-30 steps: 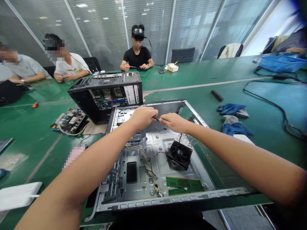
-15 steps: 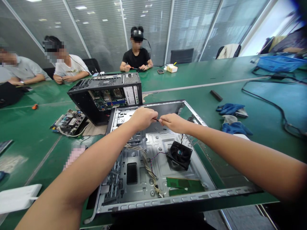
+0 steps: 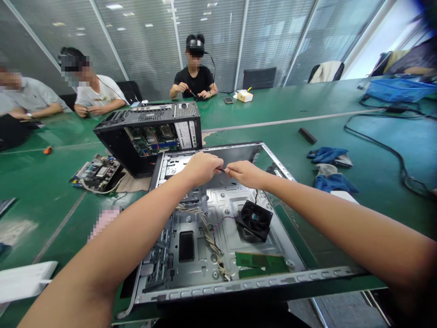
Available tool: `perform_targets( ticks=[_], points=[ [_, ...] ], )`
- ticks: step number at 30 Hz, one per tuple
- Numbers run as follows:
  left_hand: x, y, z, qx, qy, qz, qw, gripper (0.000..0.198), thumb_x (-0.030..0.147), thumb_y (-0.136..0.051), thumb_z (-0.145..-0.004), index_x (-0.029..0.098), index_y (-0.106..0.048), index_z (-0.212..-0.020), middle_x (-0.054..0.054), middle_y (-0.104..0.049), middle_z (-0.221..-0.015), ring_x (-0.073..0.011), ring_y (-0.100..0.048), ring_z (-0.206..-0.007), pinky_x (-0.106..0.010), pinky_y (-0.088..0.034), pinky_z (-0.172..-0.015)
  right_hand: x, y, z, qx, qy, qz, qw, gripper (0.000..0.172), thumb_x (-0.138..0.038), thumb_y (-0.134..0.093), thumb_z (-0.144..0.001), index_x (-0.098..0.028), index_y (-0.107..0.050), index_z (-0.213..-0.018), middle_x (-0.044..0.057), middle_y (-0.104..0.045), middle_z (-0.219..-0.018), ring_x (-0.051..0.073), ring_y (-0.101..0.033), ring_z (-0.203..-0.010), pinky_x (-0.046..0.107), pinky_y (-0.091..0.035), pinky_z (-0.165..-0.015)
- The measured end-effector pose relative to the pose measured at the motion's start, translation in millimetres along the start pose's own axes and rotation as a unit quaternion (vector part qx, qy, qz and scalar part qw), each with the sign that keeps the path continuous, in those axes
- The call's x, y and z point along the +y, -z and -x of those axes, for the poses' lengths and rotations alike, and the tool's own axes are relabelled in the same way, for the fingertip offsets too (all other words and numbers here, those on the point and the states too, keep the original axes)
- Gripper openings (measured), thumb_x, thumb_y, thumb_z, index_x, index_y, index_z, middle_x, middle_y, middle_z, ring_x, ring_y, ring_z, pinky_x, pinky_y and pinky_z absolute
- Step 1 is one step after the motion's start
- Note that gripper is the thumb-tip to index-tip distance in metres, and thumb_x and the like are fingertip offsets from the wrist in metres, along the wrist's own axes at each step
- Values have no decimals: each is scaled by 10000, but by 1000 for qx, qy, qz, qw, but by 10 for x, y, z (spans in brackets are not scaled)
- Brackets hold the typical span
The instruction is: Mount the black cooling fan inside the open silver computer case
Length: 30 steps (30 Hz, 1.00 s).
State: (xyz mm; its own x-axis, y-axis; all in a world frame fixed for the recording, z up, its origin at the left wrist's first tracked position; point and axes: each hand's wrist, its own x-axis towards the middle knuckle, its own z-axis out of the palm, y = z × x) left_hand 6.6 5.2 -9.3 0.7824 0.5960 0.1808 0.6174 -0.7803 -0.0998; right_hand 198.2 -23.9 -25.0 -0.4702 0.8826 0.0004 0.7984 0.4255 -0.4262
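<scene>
My left hand [image 3: 205, 166] and my right hand [image 3: 243, 172] are closed and nearly touching, above the far part of an open computer case [image 3: 208, 288] lying flat. A thin dark piece [image 3: 221, 170] runs between their fingertips, both hands pinching it; most of it is hidden, so its kind does not show. Inside the case, below my right hand, a black cooling fan [image 3: 254, 220] sits tilted with a wire attached. Green memory sticks [image 3: 261, 262] lie at the near edge, and a twisted cable bundle [image 3: 209, 232] crosses the metal floor.
A second computer case [image 3: 146, 123] stands upright behind, with a loose circuit board [image 3: 97, 172] to its left. Blue gloves [image 3: 332, 178] and a dark block [image 3: 307, 135] lie on the right of the green table [image 3: 266, 116]. Several people sit across and to the left.
My hands stay pinched on the thin dark piece, almost unmoved. The view has shifted slightly. Across the table, a person's hand holding a screwdriver has risen a little.
</scene>
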Motion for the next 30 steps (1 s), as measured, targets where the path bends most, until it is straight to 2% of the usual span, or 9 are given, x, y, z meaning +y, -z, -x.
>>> perform_targets(
  ticks=[7,30],
  points=[
    [-15,-35,-6,-5,-5,-16,1000,163,281,-541,-906,200,-666,-840,-24,-723,-845,-153,-616,-729,-278,-334,-619,9,0,-12,3,2,5,1000,315,-294,-365,-924,-189,-589,-730,43,-613,-709,169,-520,-685,269,-338,-674],
    [30,-3,-3,-43,-11,-35,998,181,282,-514,-918,206,-670,-867,-21,-731,-877,-168,-650,-809,-291,-334,-643,23,-21,-6,-6,14,12,1000,320,-271,-376,-940,-181,-616,-747,51,-627,-712,172,-532,-683,279,-354,-677]
  ],
)
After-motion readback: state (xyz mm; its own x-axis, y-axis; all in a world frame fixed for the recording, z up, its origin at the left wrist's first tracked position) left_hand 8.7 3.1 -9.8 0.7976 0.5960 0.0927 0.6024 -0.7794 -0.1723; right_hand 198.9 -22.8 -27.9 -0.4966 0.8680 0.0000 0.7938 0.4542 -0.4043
